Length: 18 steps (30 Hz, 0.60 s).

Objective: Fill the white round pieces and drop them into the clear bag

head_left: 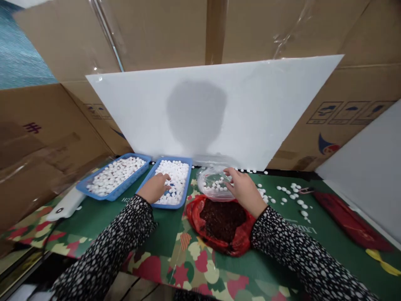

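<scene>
My left hand (pixel 154 189) hangs over the middle blue tray (pixel 188 175), which holds many white balls (pixel 177 175). Its thumb and forefinger are apart, and no ball shows between them. My right hand (pixel 244 190) reaches over the right side of a clear plastic bowl (pixel 205 193) with some white balls inside. A gap shows between that thumb and forefinger; its other fingers are partly hidden. In front of the bowl lies a red plastic bag (pixel 196 223), folded open around a dark brown crumbly mass (pixel 223 219).
Another blue tray (pixel 117 193) of white balls, some with brown marks, rests tilted on a white device (pixel 67 205) at left. Loose balls (pixel 294 190) and a dark red pouch (pixel 351 221) lie at right. A white board (pixel 250 108) and cardboard (pixel 163 33) wall the back.
</scene>
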Each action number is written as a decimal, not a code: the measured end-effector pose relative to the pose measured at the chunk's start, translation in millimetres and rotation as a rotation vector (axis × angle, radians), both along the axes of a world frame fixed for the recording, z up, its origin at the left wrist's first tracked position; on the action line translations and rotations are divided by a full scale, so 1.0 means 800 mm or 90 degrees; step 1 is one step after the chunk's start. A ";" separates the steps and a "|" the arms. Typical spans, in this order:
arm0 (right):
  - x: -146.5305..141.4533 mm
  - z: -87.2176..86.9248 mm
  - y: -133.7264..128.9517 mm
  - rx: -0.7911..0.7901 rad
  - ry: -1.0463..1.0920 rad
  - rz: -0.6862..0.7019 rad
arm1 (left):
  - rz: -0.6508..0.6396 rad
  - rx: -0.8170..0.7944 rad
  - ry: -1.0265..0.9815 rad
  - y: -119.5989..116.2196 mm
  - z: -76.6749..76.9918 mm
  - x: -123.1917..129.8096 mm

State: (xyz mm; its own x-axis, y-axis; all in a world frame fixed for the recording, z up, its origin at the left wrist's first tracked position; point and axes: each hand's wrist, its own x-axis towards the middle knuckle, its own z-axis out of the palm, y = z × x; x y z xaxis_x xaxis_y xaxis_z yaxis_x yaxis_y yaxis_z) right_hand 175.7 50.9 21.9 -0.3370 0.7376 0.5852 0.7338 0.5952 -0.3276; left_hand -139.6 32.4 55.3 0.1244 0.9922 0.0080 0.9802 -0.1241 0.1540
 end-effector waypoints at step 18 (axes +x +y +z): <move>0.041 -0.034 -0.057 -0.021 0.102 0.071 | -0.114 -0.018 0.115 0.046 -0.051 0.010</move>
